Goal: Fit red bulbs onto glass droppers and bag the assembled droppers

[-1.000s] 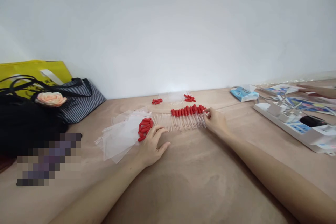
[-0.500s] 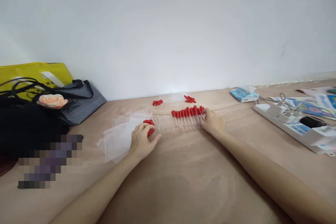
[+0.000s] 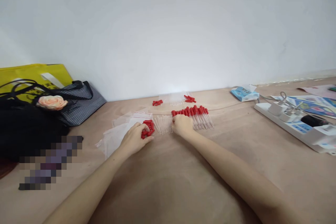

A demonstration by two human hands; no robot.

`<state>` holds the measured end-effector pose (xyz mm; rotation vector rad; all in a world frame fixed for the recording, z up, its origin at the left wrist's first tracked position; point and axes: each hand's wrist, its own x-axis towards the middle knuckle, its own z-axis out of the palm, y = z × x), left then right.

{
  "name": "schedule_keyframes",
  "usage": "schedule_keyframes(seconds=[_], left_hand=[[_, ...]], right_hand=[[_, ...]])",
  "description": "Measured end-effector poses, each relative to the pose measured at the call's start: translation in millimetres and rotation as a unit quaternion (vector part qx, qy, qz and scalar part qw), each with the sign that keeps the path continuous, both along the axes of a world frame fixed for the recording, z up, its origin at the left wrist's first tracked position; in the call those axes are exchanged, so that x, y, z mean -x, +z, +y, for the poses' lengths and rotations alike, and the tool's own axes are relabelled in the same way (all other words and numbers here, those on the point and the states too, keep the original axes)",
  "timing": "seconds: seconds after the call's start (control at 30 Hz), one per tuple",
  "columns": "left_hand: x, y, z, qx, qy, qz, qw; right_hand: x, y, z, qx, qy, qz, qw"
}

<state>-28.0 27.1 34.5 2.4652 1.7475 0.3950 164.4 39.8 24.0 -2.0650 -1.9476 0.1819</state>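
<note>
The table (image 3: pixel 183 182) is running wide and bare toward the camera, with the work lying at its far middle, close to the wall. Across that patch a row of droppers (image 3: pixel 195 117) is stretching left to right; each clear tube is lying with its long axis pointing roughly toward the person, red bulb at the far end and thin tip at the near end. The right part of the row is wearing bulbs, while the bare tubes (image 3: pixel 163 124) to the left are lying without them.

The right hand (image 3: pixel 181 125) is resting on the row where capped and bare tubes are meeting, fingers curled down over the near ends; whether they are pinching one tube I cannot tell. The left hand (image 3: pixel 135 137) is lying just left of it, fingers bent loosely around the pile of loose red bulbs (image 3: pixel 147 128) and touching them, so this hand is the nearer one to the bulbs, and the bare tubes are sitting between the two hands.

Under and behind the left hand, clear bags (image 3: pixel 118 131) are fanning out. Farther back, two small clusters of red bulbs (image 3: pixel 189 98) are lying near the wall.

The yellow bag (image 3: pixel 31 73) at the far left is showing print too small to read, and the blue pack (image 3: pixel 244 93) likewise.
</note>
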Motion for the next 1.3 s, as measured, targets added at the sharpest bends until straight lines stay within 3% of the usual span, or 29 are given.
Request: schedule_keyframes(seconds=[0.27,0.5,0.67,0.8,0.9,1.0,1.13,1.3], left_hand=[[1.8,-2.0,5.2,0.006,0.019,0.025,0.999],[-3.6,-2.1,-2.2,-0.033,0.025,0.027,0.999],[-8.5,-10.3,-5.0,-0.067,0.051,0.024,0.996],[-9.8,-17.0,-3.3,-0.114,0.043,0.01,0.993],[-9.2,-18.2,-1.4,-0.132,0.033,-0.006,0.991],[-10.5,-15.9,-1.5,-0.168,0.019,-0.04,0.985],[-22.6,-15.5,-10.8,-0.198,-0.059,-0.122,0.971],[-46.3,-28.5,-33.2,-0.106,-0.161,-0.145,0.97]], right_hand=[[6.8,10.3,12.0,0.066,-0.019,0.014,0.998],[7.5,16.1,23.8,0.112,-0.006,0.036,0.993],[2.1,18.8,16.6,0.066,0.002,0.046,0.997],[-19.4,20.3,-1.3,0.003,0.042,0.058,0.997],[-43.9,13.8,-18.8,-0.055,0.087,0.075,0.992],[-66.4,-0.7,-35.9,-0.16,0.181,0.12,0.963],[-82.8,-23.4,-54.0,-0.177,0.25,0.162,0.938],[-87.1,-41.1,-65.1,-0.202,0.29,0.137,0.926]])
